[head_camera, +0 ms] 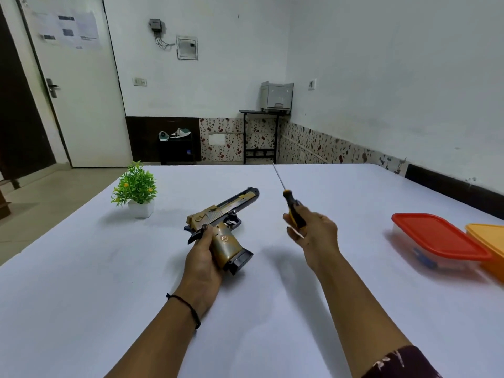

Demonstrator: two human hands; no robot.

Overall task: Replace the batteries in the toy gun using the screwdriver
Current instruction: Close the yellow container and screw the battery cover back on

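Starting at the frame's left edge: white door (79, 85) in the upper left with papers stuck on it, door handle on its left side. Below it, the white table (81, 282) fills the lower frame. Small green plant (135, 185) in a white pot stands on the table at centre-left, well apart from the hands.

Left hand (203, 259), centre of frame, grasps the toy gun (222, 223) by its grip, fingers wrapped under it and thumb up near the rear of the slide. Gun is tan and black, muzzle pointing to the upper right and away, dark magazine base sticking out at the bottom of the grip toward lower centre. Cannot tell if the gun touches the table. Black thread band (188, 306) on the left wrist.

Background upper centre: shoes (176, 133) on a low dark rack, grey printer (276, 96) on a black stand in the corner.

Just right of centre, right hand (316, 233) is clenched round the screwdriver (289, 202) at its black-and-yellow handle, thin shaft angled up and to the left, tip over the table's far edge. Screwdriver is near the gun, not touching it. Dark patterned sleeve (403, 361) at lower right.

Far right on the table: red-lidded clear container (436, 236), orange container (491, 241) just beside it, cut by the frame edge.
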